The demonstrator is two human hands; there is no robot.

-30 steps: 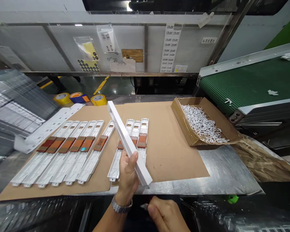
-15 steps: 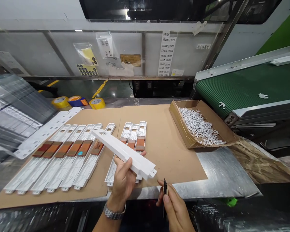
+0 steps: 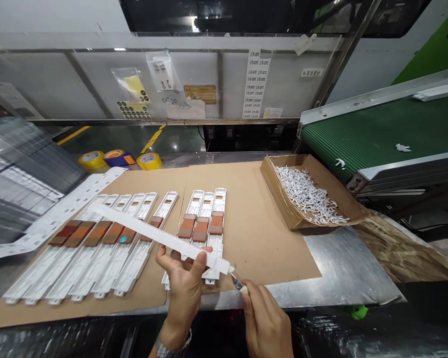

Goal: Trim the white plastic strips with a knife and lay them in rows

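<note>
A long white plastic part (image 3: 149,231) lies across the fingers of my left hand (image 3: 184,278), thumb on top, its smooth face up. My right hand (image 3: 267,318) grips a small craft knife (image 3: 239,283) whose blade points at the part's near end, touching it or very close. Under and left of the held part, several similar white plastic trays (image 3: 129,271) rest in a slanted row, each with a reddish-brown block (image 3: 97,232) across it. Right of them stands a group of three more such trays (image 3: 218,199), partly hidden behind my left hand.
An open cardboard box (image 3: 283,201) full of small white plastic scraps stands at right, beside a green conveyor belt (image 3: 388,134) carrying loose scraps. Tape rolls (image 3: 149,160) sit at the back left. Brown cardboard (image 3: 254,223) covers the metal table (image 3: 343,268).
The white part has swung flatter, its far end moving left over the tray row. My right hand has brought the knife up and left to the part's near end.
</note>
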